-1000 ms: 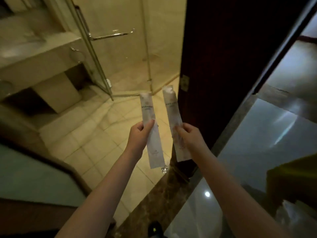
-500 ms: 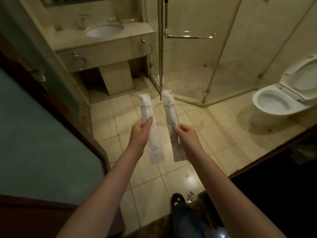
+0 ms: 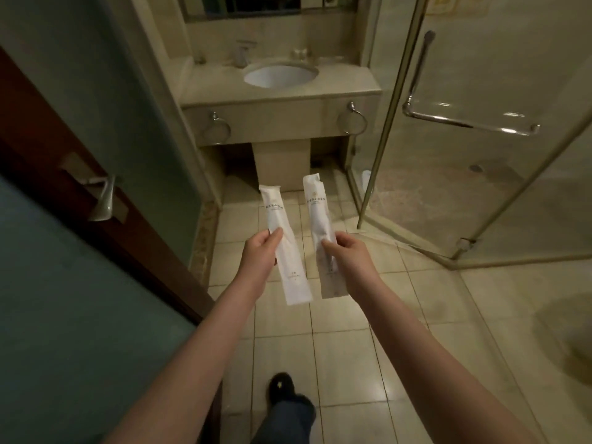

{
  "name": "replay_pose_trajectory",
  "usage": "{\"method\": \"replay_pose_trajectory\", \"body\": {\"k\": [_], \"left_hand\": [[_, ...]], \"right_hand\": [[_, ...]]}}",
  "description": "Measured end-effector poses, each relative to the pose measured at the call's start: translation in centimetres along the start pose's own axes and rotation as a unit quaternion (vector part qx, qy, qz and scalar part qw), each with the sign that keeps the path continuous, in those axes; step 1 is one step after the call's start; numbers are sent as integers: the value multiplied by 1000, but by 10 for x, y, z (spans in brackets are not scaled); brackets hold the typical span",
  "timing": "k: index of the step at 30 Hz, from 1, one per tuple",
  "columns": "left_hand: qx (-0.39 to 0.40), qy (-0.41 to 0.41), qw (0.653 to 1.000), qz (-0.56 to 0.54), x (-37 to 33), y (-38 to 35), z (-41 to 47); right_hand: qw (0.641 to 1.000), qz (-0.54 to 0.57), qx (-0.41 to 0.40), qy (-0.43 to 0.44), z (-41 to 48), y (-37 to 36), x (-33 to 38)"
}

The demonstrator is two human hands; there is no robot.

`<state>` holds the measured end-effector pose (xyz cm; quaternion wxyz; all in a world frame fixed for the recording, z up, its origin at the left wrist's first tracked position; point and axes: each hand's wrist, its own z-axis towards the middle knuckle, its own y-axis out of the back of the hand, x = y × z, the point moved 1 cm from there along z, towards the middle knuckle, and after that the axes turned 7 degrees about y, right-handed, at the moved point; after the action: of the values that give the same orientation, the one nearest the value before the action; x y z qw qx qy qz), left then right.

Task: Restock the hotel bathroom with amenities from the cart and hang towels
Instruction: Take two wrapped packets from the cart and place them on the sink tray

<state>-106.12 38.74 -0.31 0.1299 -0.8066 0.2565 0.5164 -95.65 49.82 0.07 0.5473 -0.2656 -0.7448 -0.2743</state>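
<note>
Above the tiled floor (image 3: 352, 347), facing the sink (image 3: 280, 75): two white sachets held upright side by side, left hand (image 3: 259, 254) fingers clamped on one (image 3: 285, 245), right hand (image 3: 349, 256) fingers on the other (image 3: 322, 232).

A single head-worn wide-angle camera looks forward and steeply down from just inside the bathroom doorway, facing the sink (image 3: 281, 75) on the far wall. Both forearms reach out from the bottom edge toward it, close to the lens, over tiled floor (image 3: 282, 354). The door (image 3: 64, 251) is left of the sink, the shower glass (image 3: 480, 187) right.
</note>
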Motion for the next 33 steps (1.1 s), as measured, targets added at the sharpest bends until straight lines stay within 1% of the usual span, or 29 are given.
{"method": "replay_pose_trajectory", "body": {"k": [6,12,17,22,28,31,33], "left_hand": [[-8,-23,1000,5,-55,22,158],[14,-31,999,27,-132,21,294],[37,-25,999,26,-184,0,399],[22,-35,998,37,-235,-36,506],[14,-59,997,41,-330,-85,632],[7,-72,996,51,-369,-97,687],[1,-76,996,47,-387,-103,724]], "right_hand": [[1000,12,-8,-4,148,-51,43],[1000,7,-26,-16,282,-76,100],[998,24,-57,-26,386,-75,132],[997,34,-62,-20,505,-63,152],[997,37,-61,20,664,-40,202],[996,39,-78,15,734,-36,228],[997,30,-73,4,773,-39,239]]}}
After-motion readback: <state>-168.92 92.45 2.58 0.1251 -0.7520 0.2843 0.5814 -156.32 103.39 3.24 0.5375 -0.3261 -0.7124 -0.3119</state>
